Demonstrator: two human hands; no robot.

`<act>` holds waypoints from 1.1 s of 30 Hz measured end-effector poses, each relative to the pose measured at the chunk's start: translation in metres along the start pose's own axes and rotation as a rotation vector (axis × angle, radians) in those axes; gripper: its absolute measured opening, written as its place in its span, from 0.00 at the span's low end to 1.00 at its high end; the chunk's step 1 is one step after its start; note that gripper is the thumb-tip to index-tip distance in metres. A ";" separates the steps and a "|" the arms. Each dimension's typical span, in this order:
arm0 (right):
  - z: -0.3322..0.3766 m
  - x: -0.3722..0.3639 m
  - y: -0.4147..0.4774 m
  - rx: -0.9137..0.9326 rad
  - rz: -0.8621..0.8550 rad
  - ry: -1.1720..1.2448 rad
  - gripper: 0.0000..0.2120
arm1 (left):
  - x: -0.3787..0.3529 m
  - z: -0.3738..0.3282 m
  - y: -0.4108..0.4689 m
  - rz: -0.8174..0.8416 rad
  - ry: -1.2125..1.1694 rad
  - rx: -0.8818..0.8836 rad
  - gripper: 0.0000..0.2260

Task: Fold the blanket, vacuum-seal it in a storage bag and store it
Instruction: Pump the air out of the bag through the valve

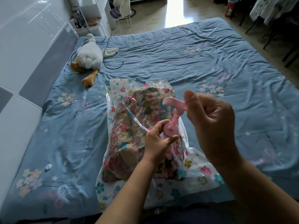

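Plainly, the bed [194, 54], under a rumpled blue sheet printed with pale flowers, filled most of the view. On it, toward 6 o'clock from the bed's middle, lay the storage bag [202, 172], clear plastic with white borders and bright little flowers, its film loose and wrinkled. Inside it sat the blanket [129, 135], folded into a thick bundle, brown with pink, green and blue blooms. A plush goose [90, 54] lay toward 10 o'clock, near the bed's edge, with a thin black cable [113, 67] trailing beside it.

The right grip [212, 123], at 3 o'clock of the bag's middle, was curled round one arm of the T-handle of a pink hand pump [174, 120], with the handle raised and the rod showing. The left grip [157, 141], fingers and thumb curled, held the pump's round barrel top just below. The pump stood upright over the blanket, and its foot was hidden behind that hand. A small white cap [48, 167] lay on the sheet at 8 o'clock, well apart from the bag.
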State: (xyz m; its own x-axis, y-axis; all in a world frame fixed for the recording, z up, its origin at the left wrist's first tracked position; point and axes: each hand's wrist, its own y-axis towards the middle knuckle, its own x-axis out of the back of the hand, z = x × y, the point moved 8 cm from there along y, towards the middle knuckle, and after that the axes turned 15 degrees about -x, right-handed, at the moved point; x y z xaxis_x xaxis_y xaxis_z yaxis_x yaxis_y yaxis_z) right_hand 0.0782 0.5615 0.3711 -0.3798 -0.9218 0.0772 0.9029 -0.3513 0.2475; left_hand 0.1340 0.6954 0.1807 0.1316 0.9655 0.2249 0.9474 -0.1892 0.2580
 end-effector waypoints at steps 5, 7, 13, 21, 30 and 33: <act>-0.105 -0.014 -0.013 -0.290 0.074 -0.530 0.34 | -0.006 -0.004 -0.007 0.006 0.030 -0.015 0.22; -0.115 -0.012 -0.012 -0.364 0.087 -0.533 0.36 | -0.006 -0.004 -0.009 0.010 0.024 -0.011 0.21; -0.009 0.005 0.001 0.016 -0.037 -0.070 0.24 | -0.001 -0.001 -0.001 0.006 0.017 0.008 0.30; -0.090 -0.002 -0.004 -0.268 0.060 -0.468 0.32 | -0.005 -0.010 -0.007 -0.011 0.058 -0.036 0.24; -0.109 -0.013 -0.019 -0.315 0.135 -0.411 0.40 | -0.005 -0.009 -0.019 -0.004 0.071 -0.020 0.22; -0.093 -0.005 -0.008 -0.300 0.115 -0.300 0.30 | -0.004 -0.013 -0.013 0.011 0.034 -0.024 0.23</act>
State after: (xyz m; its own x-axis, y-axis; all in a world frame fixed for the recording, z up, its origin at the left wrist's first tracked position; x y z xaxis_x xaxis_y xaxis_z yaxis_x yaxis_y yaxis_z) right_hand 0.0909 0.5535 0.2793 -0.2751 -0.8848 0.3760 0.9444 -0.3220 -0.0668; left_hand 0.1175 0.6918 0.1884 0.1320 0.9567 0.2594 0.9385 -0.2048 0.2778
